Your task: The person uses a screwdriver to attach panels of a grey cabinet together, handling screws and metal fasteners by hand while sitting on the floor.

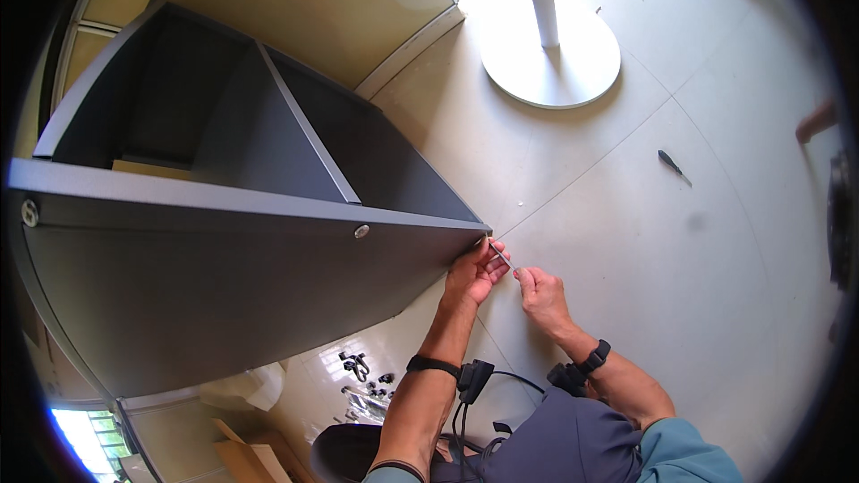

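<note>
floor: pale tiles (pixel 626 241) spread to the right of the dark cabinet (pixel 233 295), the thing being worked on.
cabinet: it was at the person's left; its outer panels and divider (pixel 309 121) looked already joined.
fittings: an end fitting (pixel 30 212) at the cabinet's far left and a middle fitting (pixel 361 232) partway along its side seemed seated.
corner: the cabinet's right-hand corner appeared to be the unfinished spot; whether a fitting sat there could not be told.
left hand: (pixel 474 275) half curled against that corner; whether its fingers pinched anything could not be told.
right hand: (pixel 544 298) closed around a thin tool (pixel 503 257), which slanted toward the corner.
loose hardware: dark pieces (pixel 356 365) lay beside the cabinet, unfitted, so more probably remained.
screwdriver: (pixel 671 164) it lay well right of the cabinet, unused.
</note>
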A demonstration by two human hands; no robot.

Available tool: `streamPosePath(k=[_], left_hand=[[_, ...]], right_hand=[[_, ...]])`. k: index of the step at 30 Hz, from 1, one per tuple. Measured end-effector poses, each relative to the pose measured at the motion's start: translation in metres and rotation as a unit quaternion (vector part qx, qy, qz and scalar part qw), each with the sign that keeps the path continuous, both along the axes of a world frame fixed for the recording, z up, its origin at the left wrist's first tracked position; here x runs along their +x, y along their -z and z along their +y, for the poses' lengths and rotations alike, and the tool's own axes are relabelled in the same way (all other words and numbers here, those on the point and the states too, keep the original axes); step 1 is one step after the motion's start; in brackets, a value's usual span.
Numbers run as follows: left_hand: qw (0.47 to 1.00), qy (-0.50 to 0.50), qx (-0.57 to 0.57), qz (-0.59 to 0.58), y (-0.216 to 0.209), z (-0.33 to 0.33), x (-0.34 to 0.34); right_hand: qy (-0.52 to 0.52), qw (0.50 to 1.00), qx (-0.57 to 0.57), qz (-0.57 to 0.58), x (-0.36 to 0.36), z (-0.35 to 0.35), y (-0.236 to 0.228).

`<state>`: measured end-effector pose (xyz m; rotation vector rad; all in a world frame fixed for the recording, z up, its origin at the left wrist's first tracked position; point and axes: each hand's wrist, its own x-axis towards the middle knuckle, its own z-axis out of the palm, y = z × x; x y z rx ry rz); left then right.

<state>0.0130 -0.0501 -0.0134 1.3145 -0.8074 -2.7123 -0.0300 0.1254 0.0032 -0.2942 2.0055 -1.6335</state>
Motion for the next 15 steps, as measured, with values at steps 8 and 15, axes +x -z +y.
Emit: streamPosePath(k=[8, 15], left_hand=[[0.999, -0.028, -0.034, -0.008, -0.007, 0.009, -0.004], [0.982, -0.003, -0.165, -0.092, -0.013, 0.000, 0.035]], right_hand=[[-0.006, 1.000, -0.004, 0.003, -0.005, 0.001, 0.003], [-0.018, 1.000, 0.002, 0.013, -0.010, 0.000, 0.008]])
